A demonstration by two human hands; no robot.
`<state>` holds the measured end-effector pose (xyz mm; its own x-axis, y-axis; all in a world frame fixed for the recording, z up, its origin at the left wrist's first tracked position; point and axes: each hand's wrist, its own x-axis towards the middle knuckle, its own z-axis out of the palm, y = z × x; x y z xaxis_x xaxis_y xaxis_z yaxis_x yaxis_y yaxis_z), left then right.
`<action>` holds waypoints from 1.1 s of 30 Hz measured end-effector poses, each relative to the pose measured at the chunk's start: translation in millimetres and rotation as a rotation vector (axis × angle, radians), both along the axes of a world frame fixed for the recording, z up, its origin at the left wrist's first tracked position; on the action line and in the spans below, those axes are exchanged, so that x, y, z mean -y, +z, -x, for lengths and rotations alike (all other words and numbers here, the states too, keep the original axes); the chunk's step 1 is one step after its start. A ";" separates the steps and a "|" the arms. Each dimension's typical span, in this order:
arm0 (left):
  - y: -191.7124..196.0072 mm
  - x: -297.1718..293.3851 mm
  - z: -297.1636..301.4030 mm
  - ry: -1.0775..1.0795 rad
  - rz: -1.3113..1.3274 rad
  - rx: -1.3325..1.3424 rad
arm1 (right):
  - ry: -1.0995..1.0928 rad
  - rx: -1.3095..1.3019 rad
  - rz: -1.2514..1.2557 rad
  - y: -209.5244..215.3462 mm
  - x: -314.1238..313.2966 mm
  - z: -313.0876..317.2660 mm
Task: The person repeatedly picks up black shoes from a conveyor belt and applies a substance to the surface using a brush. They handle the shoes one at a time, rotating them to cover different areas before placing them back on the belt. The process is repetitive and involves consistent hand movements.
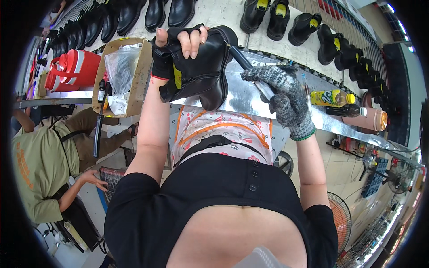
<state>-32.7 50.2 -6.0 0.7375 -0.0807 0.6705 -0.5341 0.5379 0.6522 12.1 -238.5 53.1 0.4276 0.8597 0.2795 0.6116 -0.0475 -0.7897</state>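
A black ankle boot (206,67) with a side zip and a yellow patch inside its opening is tipped on its side above the metal ledge. My left hand (190,42), in a black fingerless glove, grips it with the fingers wrapped over the upper. The fingers of my right hand (286,100), in a grey knitted glove, are closed round a slim pen-like tool (240,58) with a dark front and a silvery rear. Its tip points at the sole edge near the toe; I cannot tell whether it touches.
Black boots (127,18) and low shoes (305,29) line a pale belt beyond the metal ledge (246,96). A cardboard box (136,85) of plastic bags and a red cooler (73,69) stand left. Bottles (333,98) lie right. Another person (44,165) works at left.
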 end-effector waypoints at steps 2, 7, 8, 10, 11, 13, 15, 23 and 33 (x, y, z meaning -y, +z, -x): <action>-7.8 -13.6 -1.7 -0.004 0.007 0.014 | 0.026 -0.009 -0.057 -14.5 -7.7 -1.1; -20.6 -37.8 0.2 -0.005 0.071 0.012 | -0.011 0.066 -0.024 -43.5 -27.4 2.7; -23.9 -42.4 0.4 -0.001 0.084 0.012 | -0.014 0.068 -0.031 -49.0 -30.7 4.1; -28.6 -50.6 1.9 0.009 0.103 0.011 | -0.021 0.068 -0.045 -63.0 -36.7 4.8; -29.5 -52.2 3.8 0.024 0.118 -0.002 | -0.014 0.157 -0.086 -72.6 -41.4 3.5; -33.0 -60.7 1.3 -0.024 0.137 0.048 | -0.011 0.050 -0.026 -75.9 -42.3 7.3; -40.8 -68.8 3.4 -0.013 0.152 0.037 | -0.020 -0.071 -0.024 -83.9 -44.4 12.6; -51.8 -79.6 7.6 0.050 0.189 -0.002 | 0.001 -0.137 -0.036 -98.2 -46.2 11.4; -67.5 -85.8 14.9 0.169 0.222 -0.060 | 0.078 -0.295 0.213 -88.6 -22.5 1.1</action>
<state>-47.7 136.0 -73.4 0.7670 0.1910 0.6126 -0.5923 0.5778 0.5615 11.0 -216.0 -35.6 0.3937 0.9186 -0.0350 0.3673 -0.1921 -0.9100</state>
